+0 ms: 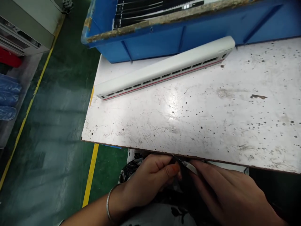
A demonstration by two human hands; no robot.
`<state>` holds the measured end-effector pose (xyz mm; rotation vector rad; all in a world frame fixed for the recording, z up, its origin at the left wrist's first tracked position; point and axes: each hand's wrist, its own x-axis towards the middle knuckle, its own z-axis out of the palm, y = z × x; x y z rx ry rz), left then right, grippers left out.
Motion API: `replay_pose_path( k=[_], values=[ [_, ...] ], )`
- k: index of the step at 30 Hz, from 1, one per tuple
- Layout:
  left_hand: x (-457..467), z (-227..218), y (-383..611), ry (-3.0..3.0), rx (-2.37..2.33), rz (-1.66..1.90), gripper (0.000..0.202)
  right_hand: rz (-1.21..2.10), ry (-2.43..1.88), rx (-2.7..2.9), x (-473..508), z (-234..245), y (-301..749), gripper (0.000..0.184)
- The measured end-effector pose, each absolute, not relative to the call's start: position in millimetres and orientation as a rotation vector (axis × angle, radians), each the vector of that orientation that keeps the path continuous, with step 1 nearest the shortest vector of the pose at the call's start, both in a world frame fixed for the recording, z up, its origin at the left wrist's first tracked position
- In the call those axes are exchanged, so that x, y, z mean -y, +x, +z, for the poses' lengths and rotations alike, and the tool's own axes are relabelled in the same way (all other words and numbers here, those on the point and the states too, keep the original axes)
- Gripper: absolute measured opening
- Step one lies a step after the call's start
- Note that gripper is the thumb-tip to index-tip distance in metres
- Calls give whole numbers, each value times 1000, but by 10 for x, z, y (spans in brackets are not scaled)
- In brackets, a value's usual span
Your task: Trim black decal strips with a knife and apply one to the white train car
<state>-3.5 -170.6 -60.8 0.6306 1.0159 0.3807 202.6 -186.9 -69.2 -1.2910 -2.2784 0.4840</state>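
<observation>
At the table's front edge, my left hand (155,175) is closed, its thumb pressed against the fingers. Whatever dark thing it pinches is too shadowed to make out. Close on its right, my right hand (232,191) is closed around a slim silver tool (190,167) that looks like a craft knife, its narrow end pointing at the left fingertips. Both hands are low, over my lap. Farther back on the tabletop lies a long white model train car shell (162,67) with dark windows and a red stripe, set at a slant.
Behind the shell stands a blue plastic bin (155,44) with a worn, dirty rim, holding several black strip-like parts (141,14). The white table (150,122) is scratched and spotted. Green floor with yellow lines (90,175) runs along the left, beside shelving (28,25).
</observation>
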Motion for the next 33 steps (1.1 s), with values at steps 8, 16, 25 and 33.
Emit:
replay_pose_path(
  k=[8,16,25,33],
  values=[
    [1738,-691,-46,647,-914,483,44,402,-1250,2347,1813,-631,2014,22],
    [1732,-651,-52,809,-1082,463,43,504,-1332,2352,1878,-621,2065,22],
    [1731,-618,-25,815,-1084,488,45,395,-1303,2393,1885,-620,2082,19],
    [1712,-618,-26,808,-1085,498,46,291,-1274,2398,1873,-615,2100,15]
  ],
)
